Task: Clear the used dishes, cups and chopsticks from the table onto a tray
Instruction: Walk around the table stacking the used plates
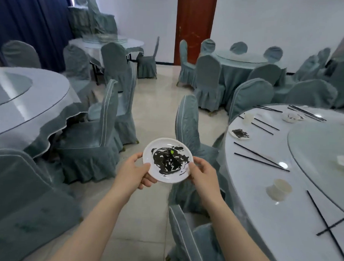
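A white plate [167,160] smeared with dark sauce is held over the floor, left of the surface [263,193], fingers of the left hand [135,171] and right hand [203,174] clamped on its rim.

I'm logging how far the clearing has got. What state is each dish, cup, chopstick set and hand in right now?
Held plate: dirty with dark smears, off the table, level.
Left hand: gripping the plate rim.
Right hand: gripping the opposite rim.
Table plate: dirty, still on the table.
Near cup: upright, on the table.
Far cup: upright, on the table.
Chopsticks: scattered on the table.
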`<state>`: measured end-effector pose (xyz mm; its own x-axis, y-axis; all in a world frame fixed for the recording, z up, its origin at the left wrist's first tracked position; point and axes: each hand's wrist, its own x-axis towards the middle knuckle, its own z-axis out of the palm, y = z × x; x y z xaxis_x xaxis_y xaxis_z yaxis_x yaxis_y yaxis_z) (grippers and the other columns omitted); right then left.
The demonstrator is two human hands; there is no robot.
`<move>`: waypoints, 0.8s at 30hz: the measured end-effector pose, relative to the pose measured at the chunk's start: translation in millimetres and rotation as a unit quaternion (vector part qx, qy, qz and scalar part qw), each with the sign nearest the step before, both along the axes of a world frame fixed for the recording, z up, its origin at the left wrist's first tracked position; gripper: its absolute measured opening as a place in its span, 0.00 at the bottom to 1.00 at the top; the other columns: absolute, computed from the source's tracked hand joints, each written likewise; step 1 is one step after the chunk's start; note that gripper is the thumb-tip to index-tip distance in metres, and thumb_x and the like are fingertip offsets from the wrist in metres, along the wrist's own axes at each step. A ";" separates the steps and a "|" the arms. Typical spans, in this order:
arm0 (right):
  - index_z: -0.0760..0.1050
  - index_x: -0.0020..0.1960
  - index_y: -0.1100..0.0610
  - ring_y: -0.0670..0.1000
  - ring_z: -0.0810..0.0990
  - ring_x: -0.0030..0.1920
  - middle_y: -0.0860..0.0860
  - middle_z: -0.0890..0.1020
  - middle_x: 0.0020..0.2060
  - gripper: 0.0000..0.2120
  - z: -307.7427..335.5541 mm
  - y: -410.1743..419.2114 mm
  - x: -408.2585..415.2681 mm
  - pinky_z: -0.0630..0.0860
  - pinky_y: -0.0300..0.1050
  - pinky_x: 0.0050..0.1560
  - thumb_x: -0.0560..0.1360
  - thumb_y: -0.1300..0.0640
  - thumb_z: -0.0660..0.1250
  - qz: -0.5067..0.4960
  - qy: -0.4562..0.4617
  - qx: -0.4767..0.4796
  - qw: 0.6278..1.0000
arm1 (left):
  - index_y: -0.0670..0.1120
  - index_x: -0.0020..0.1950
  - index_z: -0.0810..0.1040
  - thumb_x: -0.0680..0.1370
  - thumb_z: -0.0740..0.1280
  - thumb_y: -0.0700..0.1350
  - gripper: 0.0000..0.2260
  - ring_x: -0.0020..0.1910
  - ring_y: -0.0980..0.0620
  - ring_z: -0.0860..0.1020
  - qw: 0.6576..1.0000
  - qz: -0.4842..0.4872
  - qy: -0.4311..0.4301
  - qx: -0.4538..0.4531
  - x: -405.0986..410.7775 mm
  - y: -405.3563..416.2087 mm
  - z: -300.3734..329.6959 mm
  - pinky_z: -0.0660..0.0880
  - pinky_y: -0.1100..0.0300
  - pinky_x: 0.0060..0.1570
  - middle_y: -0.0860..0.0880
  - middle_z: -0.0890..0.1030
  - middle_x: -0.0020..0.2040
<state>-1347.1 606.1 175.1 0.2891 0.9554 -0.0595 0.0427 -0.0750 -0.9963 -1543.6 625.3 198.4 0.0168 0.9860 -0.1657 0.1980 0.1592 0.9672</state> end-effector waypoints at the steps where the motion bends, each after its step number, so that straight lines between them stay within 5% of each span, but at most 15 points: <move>1: 0.77 0.57 0.52 0.45 0.83 0.40 0.47 0.84 0.41 0.10 4.2 15.4 0.4 0.77 0.36 0.37 0.77 0.57 0.64 -0.015 0.005 0.003 1.000 | 0.51 0.65 0.69 0.78 0.60 0.37 0.17 0.21 0.54 0.73 1.000 -0.011 0.003 0.005 0.8 19.6 5.6 0.66 0.66 0.20 0.43 0.83 0.29; 10: 0.81 0.47 0.50 0.42 0.79 0.31 0.48 0.85 0.36 0.07 3.0 101.2 12.0 0.73 0.31 0.30 0.76 0.57 0.64 -0.116 0.005 -0.008 0.993 | 0.51 0.63 0.72 0.78 0.61 0.38 0.15 0.21 0.55 0.73 0.995 -0.094 -0.034 -0.024 8.2 152.2 -13.9 0.66 0.66 0.20 0.41 0.83 0.30; 19: 0.81 0.48 0.51 0.49 0.79 0.33 0.52 0.84 0.35 0.07 -31.7 194.9 21.4 0.75 0.45 0.37 0.77 0.53 0.64 -0.278 0.055 -0.044 0.958 | 0.55 0.61 0.71 0.78 0.61 0.39 0.15 0.22 0.54 0.75 0.974 -0.225 -0.034 -0.018 19.3 295.6 -17.9 0.67 0.66 0.20 0.41 0.84 0.32; 24: 0.80 0.48 0.52 0.46 0.80 0.32 0.51 0.84 0.34 0.06 -40.1 225.2 22.4 0.73 0.36 0.29 0.77 0.55 0.64 -0.356 0.040 -0.048 0.932 | 0.54 0.62 0.71 0.78 0.61 0.38 0.16 0.22 0.54 0.75 0.958 -0.282 -0.035 -0.024 37.7 357.2 -17.1 0.67 0.65 0.20 0.41 0.83 0.32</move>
<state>-1324.7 831.3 135.0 0.8395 0.5112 -0.1843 -0.1271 -0.1450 -0.9812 -1505.9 982.5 181.3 0.5583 0.8075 -0.1905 0.2011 0.0911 0.9753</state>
